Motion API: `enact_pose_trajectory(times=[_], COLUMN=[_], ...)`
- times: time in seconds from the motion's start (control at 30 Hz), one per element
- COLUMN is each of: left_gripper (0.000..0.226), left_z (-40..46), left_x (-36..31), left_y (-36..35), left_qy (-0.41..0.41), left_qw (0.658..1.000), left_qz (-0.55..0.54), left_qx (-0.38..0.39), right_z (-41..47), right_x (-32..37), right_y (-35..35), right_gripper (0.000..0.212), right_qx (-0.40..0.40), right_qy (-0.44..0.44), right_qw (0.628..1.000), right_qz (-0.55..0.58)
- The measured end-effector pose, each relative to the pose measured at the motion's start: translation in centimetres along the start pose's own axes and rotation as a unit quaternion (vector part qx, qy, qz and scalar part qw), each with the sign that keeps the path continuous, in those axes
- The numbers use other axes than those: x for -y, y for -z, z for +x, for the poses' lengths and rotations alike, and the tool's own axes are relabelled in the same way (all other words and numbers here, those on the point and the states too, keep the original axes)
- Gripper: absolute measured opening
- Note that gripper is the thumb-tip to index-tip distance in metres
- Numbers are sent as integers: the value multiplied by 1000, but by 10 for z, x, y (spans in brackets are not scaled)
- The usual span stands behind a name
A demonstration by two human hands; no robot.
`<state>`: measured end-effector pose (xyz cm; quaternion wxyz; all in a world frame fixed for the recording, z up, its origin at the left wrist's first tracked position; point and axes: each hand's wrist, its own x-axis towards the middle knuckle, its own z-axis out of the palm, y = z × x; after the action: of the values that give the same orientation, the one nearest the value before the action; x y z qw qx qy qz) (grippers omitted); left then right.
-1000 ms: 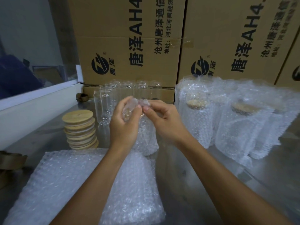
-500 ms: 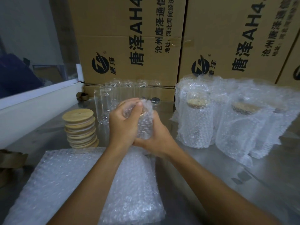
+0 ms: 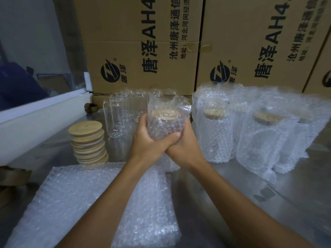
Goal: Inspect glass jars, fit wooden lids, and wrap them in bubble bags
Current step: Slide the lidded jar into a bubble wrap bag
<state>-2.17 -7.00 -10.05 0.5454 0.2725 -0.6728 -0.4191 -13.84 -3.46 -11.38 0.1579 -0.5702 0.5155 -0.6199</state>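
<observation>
Bagged jar (image 3: 165,122) is held upright above the steel table (image 3: 223,185), its wooden lid (image 3: 165,112) visible through the open bag mouth. Left hand (image 3: 146,142) and right hand (image 3: 184,145) cup its lower half, fingers curled round the bubble wrap and apparently overlapping at the near side. Stack of lids (image 3: 88,142) stands left; wrapped jars (image 3: 218,133) right.

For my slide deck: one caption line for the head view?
Both hands, left and right, hold a bagged, lidded jar upright above the table.
</observation>
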Motion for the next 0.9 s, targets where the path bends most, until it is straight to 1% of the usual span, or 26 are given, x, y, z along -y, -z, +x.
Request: enact_pose_trajectory(times=[0.03,0.1,0.17,0.2,0.23,0.27,0.3,0.33,0.37,0.4,0.43,0.5,0.57,0.63,0.67,0.73,0.8,0.87,0.9], left_gripper=[80,72,73,76,77,77,76,75,75,74,74,73,72,71,71,72,73,77,79], left_z=[-2,-6,-7,-7,-6,-5,-4,-3,-3,-2,-2,-1,-2,-5,-6,-5,-5,-7,-10], left_x=[-1,-6,-16,-23,-30,-37,-43,-49,-53,-58,-61,-66,-69,-70,-71,-73,-75,-74,-71], left_y=[-2,-3,-4,-4,-6,-10,-15,-21,-27,-34,-40,-53,-67,-80,-87,-99,-110,-120,-125], left_qy=[-5,-26,-53,-68,-83,-92,-94,-91,-87,-83,-79,-61,-35,-20,-16,-10,1,8,8], left_qw=[1000,997,994,992,990,987,986,986,987,988,990,994,998,998,998,998,998,997,996], left_qz=[18,51,70,73,72,69,63,60,61,64,67,69,56,54,54,45,33,38,48], left_qx=[-18,-42,-61,-75,-92,-109,-120,-124,-120,-111,-99,-61,-11,28,40,49,52,68,77], right_z=[-5,-18,-34,-42,-49,-55,-57,-59,-60,-59,-59,-59,-61,-64,-65,-66,-65,-63,-62], right_x=[-1,-2,-6,-7,-9,-11,-14,-18,-20,-21,-23,-26,-27,-26,-24,-20,-22,-24,-24], right_y=[2,10,22,29,34,38,39,39,36,34,32,31,32,32,32,32,33,34,35], right_gripper=[79,85,91,85,72,55,50,54,53,47,39,27,23,21,16,19,10,26,30], right_qx=[3,11,31,45,60,83,103,120,128,130,130,143,148,142,142,147,169,206,206], right_qy=[7,15,-1,-22,-51,-81,-101,-111,-115,-112,-102,-84,-70,-60,-62,-57,-60,-82,-98], right_qw=[1000,999,999,999,995,987,971,952,933,918,908,900,902,912,918,924,920,900,896], right_qz=[-16,-29,-14,-20,-53,-113,-189,-259,-317,-357,-385,-403,-399,-380,-364,-347,-349,-376,-381])
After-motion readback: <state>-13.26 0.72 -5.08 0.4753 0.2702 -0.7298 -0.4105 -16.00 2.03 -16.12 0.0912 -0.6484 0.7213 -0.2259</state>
